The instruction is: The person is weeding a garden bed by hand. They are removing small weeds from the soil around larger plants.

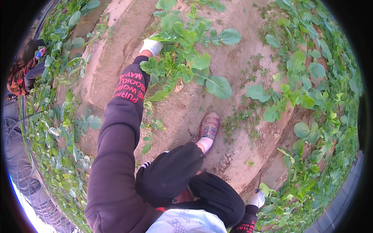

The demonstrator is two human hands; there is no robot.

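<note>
My left hand (152, 46), in a white glove, reaches into the left side of a large leafy green plant (186, 43) with lobed leaves. Leaves cover its fingertips, so whether they hold a stem is hidden. Low on the right, my right hand (257, 199), also gloved, closes around a thin-shafted hand tool (260, 179). The narrow dark shaft points away from me over the soil; its far end is too small to make out. Leaves of the right-hand row stand close beside this hand.
Sandy soil (177, 113) lies between dense rows of leafy plants (314, 70). My shoe (209, 126) rests below the large plant. Small weeds (243, 119) grow to its right. Another person (24, 70) is at the far left, near wire fencing (29, 151). Paving (341, 201) borders the lower right.
</note>
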